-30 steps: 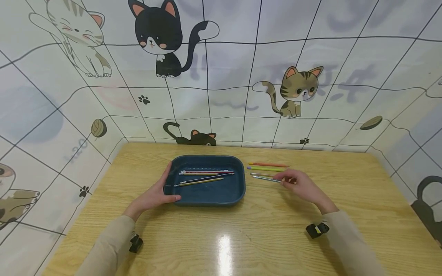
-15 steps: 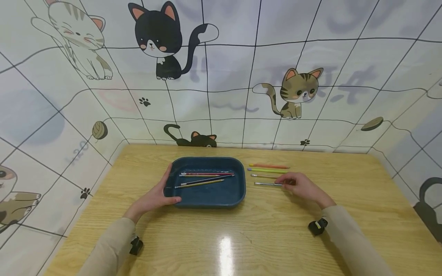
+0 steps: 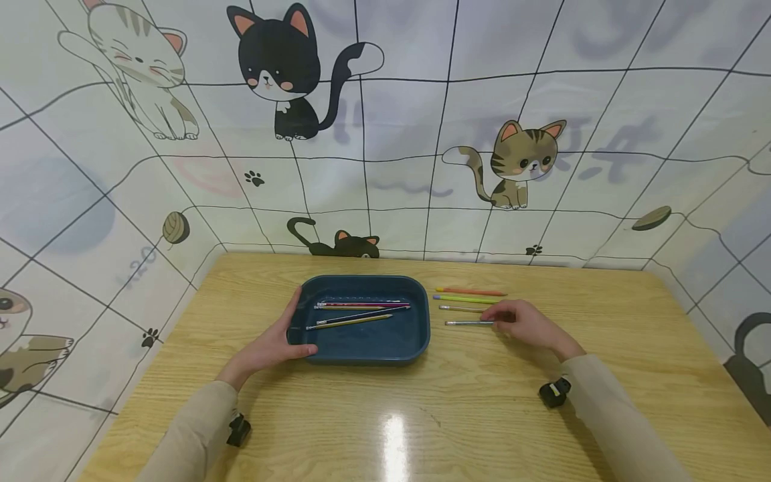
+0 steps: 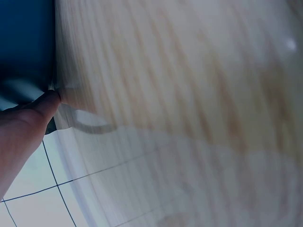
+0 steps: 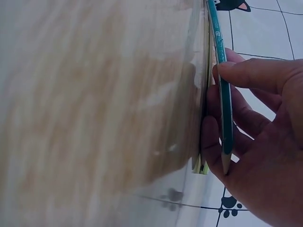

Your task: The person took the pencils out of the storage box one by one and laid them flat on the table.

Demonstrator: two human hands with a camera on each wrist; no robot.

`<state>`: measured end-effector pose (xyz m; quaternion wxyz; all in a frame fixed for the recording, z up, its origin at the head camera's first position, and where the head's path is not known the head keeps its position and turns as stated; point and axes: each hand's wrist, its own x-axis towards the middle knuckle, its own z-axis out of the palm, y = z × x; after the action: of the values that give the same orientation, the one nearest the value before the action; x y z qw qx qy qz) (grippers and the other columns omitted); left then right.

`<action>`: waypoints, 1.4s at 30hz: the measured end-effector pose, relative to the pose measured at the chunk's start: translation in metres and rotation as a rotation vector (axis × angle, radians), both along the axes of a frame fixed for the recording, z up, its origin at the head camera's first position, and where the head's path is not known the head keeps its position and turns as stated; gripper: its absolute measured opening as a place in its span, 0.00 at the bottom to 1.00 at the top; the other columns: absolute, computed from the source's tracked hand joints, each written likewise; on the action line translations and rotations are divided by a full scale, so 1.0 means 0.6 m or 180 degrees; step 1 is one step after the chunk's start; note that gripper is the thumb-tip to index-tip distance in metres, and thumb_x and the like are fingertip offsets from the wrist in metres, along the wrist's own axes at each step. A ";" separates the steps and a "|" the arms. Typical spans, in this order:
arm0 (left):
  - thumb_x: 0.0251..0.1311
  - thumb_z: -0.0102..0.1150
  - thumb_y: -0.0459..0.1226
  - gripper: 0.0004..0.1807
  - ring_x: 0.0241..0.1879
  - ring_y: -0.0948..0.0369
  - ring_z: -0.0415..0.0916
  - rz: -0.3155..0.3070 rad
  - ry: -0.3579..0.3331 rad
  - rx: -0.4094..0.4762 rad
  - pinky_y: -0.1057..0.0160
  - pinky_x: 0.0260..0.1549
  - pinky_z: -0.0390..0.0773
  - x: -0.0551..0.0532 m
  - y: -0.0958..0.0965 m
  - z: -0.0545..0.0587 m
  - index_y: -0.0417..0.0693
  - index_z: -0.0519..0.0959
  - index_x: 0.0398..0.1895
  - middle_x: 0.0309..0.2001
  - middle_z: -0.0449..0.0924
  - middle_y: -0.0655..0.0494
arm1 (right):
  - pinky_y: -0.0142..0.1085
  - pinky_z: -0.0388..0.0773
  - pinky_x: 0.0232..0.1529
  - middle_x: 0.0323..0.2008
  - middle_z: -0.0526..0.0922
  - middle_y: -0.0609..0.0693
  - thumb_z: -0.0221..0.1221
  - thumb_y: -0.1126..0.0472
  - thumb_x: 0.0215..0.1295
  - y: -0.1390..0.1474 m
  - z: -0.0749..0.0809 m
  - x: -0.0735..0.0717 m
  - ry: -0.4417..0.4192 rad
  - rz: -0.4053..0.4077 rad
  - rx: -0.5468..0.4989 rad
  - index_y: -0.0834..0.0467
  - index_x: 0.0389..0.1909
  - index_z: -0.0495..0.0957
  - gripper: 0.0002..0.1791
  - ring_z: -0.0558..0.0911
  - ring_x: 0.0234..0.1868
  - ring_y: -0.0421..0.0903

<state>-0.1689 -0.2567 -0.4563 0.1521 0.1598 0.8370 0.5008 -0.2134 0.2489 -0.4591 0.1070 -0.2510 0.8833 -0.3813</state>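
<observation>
Teal pencil (image 3: 470,323), right of centre in the head view, is pinched by the right hand (image 3: 523,326), likely for control; left hand (image 3: 274,343) spreads against the blue tray (image 3: 367,347) at centre, presumably steadying it

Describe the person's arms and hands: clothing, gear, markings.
Plain beige long sleeves on both arms: left sleeve, right sleeve. Left hand and right hand are ungloved. Each wrist has a small, boxy black unit: left unit, right unit, the right one with a pale patch. No cables visible.
</observation>
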 end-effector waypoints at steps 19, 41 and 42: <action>0.54 0.71 0.43 0.64 0.72 0.41 0.26 -0.0005 0.0021 -0.0034 0.33 0.63 0.39 0.001 0.003 0.002 0.60 0.26 0.77 0.76 0.23 0.46 | 0.42 0.74 0.41 0.37 0.83 0.50 0.61 0.75 0.58 -0.012 0.010 -0.007 0.0220 -0.0118 0.0341 0.63 0.40 0.83 0.10 0.77 0.39 0.46; 0.55 0.70 0.42 0.64 0.73 0.42 0.26 0.0014 0.0011 -0.0021 0.33 0.63 0.38 0.001 0.002 0.003 0.61 0.27 0.77 0.76 0.23 0.46 | 0.39 0.76 0.37 0.34 0.83 0.49 0.63 0.75 0.56 -0.028 0.005 -0.010 0.0309 -0.0044 0.0441 0.64 0.37 0.83 0.08 0.79 0.35 0.43; 0.55 0.70 0.42 0.64 0.73 0.42 0.26 0.0011 0.0015 -0.0018 0.33 0.63 0.38 0.001 0.002 0.002 0.61 0.27 0.77 0.76 0.23 0.46 | 0.39 0.76 0.37 0.34 0.83 0.49 0.63 0.75 0.56 -0.028 0.006 -0.010 0.0299 -0.0052 0.0437 0.64 0.37 0.83 0.08 0.79 0.34 0.43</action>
<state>-0.1684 -0.2553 -0.4549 0.1498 0.1590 0.8390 0.4983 -0.2192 0.2322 -0.4555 0.0793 -0.2535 0.9134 -0.3085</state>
